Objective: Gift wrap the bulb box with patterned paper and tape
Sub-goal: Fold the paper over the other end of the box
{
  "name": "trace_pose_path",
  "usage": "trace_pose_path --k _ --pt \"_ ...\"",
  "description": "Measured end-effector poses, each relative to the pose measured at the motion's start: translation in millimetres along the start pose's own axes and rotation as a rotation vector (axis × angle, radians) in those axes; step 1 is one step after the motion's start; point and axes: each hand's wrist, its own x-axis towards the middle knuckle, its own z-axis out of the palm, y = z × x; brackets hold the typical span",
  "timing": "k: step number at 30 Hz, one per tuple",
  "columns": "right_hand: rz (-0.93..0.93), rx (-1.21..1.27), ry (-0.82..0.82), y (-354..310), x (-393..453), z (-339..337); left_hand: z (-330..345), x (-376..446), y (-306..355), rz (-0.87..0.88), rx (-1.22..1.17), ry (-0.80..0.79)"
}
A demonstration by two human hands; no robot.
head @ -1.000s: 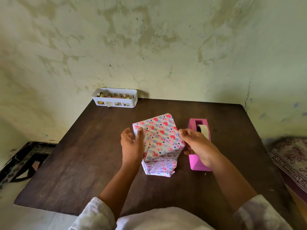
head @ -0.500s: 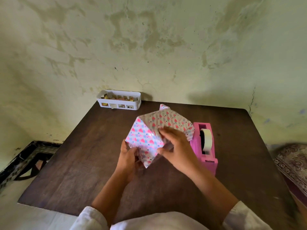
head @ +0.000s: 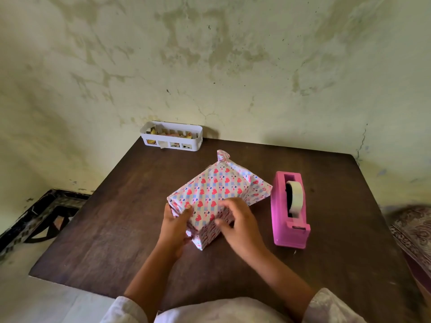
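Observation:
The bulb box [head: 214, 192], covered in paper with red and blue hearts, lies on the dark wooden table [head: 112, 220] with one corner toward me. Loose paper flaps stick out at its far end and right side. My left hand [head: 175, 226] grips the near left corner, thumb on top. My right hand [head: 235, 222] holds the near right face, fingers curled over the top edge and thumb against the side. A pink tape dispenser [head: 289, 210] with a pale roll stands just to the right of the box.
A white slotted basket [head: 171, 136] holding small scraps sits at the table's back edge against the stained wall. A patterned cushion [head: 415, 231] lies past the right edge. A dark frame [head: 39, 215] leans on the floor at left.
The box has been turned and lowered flat onto the table. My right hand came off the top paper and now holds the near right face. The camera drew closer.

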Motion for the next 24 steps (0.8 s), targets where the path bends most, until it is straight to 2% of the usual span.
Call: trace_pose_path --k 2,4,6,7,9,11,12,13,15,17,19,22,24 --pt "0.313 0.127 0.089 5.2 6.5 -6.3 -2.5 -0.6 -1.5 0.009 -0.018 -0.005" --pt "0.646 0.415 0.051 15.6 10.5 -9.9 -6.8 -4.3 -2.7 0.011 -0.057 -0.028" --pt "0.845 0.776 -0.001 25.4 11.3 -13.5 -13.3 -6.9 -5.0 -0.011 -0.109 -0.084" --pt "0.871 0.903 -0.006 29.0 10.5 -14.3 -19.0 -7.6 -5.7 -0.03 -0.139 -0.118" --pt "0.817 1.045 0.03 36.2 8.0 -16.6 -30.8 -7.5 -5.6 -0.097 -0.223 -0.185" --pt "0.686 1.072 0.037 38.9 5.9 -19.3 -38.8 -6.2 -7.5 -0.15 -0.278 -0.218" --pt "0.611 1.061 0.016 37.3 5.5 -21.3 -39.2 -5.8 -9.9 -0.139 -0.234 -0.222" --pt "0.54 1.04 -0.014 35.8 5.5 -22.8 -39.6 -3.0 -14.1 -0.084 -0.112 -0.195" --pt "0.411 0.963 -0.055 34.2 7.3 -26.0 -36.4 3.1 -20.2 0.152 0.319 -0.119" --pt "0.335 0.903 -0.062 31.6 9.6 -32.0 -28.2 5.9 -16.5 0.368 0.602 -0.142" --pt "0.31 0.878 -0.093 34.1 12.6 -39.8 -19.0 5.1 -5.2 0.455 0.578 -0.245" --pt "0.363 0.835 -0.077 47.5 17.7 -52.2 -15.1 9.8 11.5 0.416 0.351 -0.399" --pt "0.39 0.812 -0.087 53.8 19.2 -60.1 -12.8 8.6 20.6 0.405 0.291 -0.427"
